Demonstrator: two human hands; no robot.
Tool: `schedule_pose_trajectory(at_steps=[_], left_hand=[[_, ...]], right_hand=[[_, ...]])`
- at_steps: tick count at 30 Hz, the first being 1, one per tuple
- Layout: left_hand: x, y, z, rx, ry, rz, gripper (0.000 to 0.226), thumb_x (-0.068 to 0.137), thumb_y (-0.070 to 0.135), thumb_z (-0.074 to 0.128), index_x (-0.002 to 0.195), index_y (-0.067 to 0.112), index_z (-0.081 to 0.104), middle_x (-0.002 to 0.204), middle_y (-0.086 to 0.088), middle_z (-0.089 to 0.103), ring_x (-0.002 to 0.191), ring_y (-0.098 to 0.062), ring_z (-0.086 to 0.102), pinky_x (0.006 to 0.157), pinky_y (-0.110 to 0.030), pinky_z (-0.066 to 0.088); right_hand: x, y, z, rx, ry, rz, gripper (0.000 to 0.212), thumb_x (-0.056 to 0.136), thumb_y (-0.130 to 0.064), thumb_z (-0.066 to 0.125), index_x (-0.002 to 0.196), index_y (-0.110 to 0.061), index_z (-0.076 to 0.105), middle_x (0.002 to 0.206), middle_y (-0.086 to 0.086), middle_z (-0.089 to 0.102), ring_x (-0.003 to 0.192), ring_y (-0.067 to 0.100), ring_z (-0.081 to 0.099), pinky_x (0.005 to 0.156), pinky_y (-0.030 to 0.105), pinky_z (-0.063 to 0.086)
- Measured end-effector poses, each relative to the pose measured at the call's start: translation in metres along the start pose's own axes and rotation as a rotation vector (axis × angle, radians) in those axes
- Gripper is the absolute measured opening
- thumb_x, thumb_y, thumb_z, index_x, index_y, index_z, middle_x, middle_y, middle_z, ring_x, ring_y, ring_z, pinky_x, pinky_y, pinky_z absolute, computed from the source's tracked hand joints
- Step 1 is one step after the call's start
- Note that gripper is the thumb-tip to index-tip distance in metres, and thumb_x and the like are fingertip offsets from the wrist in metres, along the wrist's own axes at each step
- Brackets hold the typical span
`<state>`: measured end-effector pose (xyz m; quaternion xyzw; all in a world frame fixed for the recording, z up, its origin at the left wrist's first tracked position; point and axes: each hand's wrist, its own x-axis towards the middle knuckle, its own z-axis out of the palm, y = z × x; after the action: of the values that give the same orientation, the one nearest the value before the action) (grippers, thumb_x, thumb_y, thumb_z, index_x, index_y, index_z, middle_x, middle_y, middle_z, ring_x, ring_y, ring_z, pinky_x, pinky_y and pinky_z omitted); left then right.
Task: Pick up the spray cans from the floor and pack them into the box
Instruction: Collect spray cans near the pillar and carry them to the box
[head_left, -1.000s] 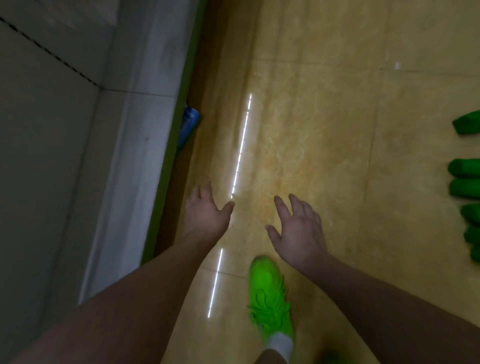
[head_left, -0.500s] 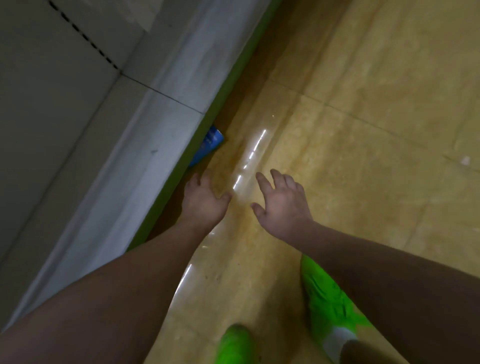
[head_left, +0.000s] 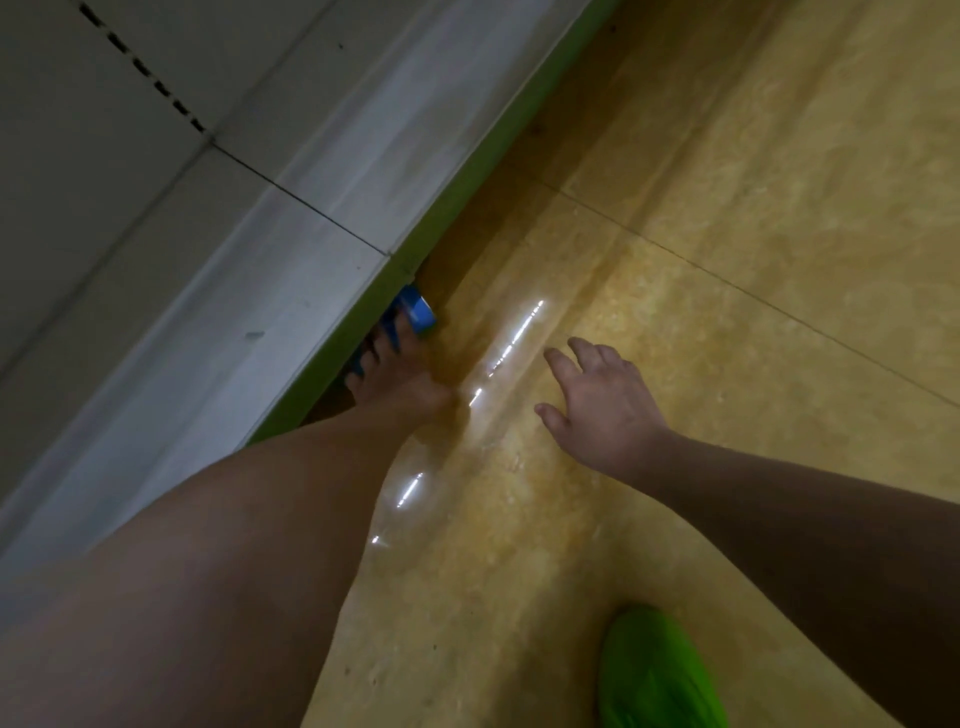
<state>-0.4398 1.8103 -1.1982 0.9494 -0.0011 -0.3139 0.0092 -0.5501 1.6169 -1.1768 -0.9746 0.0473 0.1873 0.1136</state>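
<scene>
Blue spray can (head_left: 415, 314) lies along shelf edge (head_left: 363, 312), left hand (head_left: 400, 374) gripping.

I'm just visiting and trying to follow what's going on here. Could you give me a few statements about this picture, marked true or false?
1. The left hand has reached the blue spray can lying under the edge of the white shelf. True.
2. The right hand holds a spray can. False: it is open over the yellow floor and holds nothing.
3. The blue spray can is out in the middle of the floor. False: it lies tucked under the shelf edge.
4. A bright green shoe shows at the bottom right. True.
5. The packing box is in view. False: no box shows here.
</scene>
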Motion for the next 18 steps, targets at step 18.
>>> schedule_pose_trajectory(at_steps=[18], left_hand=[[-0.051,-0.048,0.036,-0.012,-0.071,0.06,0.112,0.062,0.05,0.08,0.153,0.032,0.017,0.14,-0.013,0.05,0.135,-0.039,0.045,0.112,-0.056,0.028]], right_hand=[[-0.073,-0.029,0.035,0.123,-0.134,0.067,0.061,0.093,-0.047,0.053,0.143,-0.014,0.041,0.146,0.015,0.041,0.131,0.032,0.039,0.104,0.044,0.039]])
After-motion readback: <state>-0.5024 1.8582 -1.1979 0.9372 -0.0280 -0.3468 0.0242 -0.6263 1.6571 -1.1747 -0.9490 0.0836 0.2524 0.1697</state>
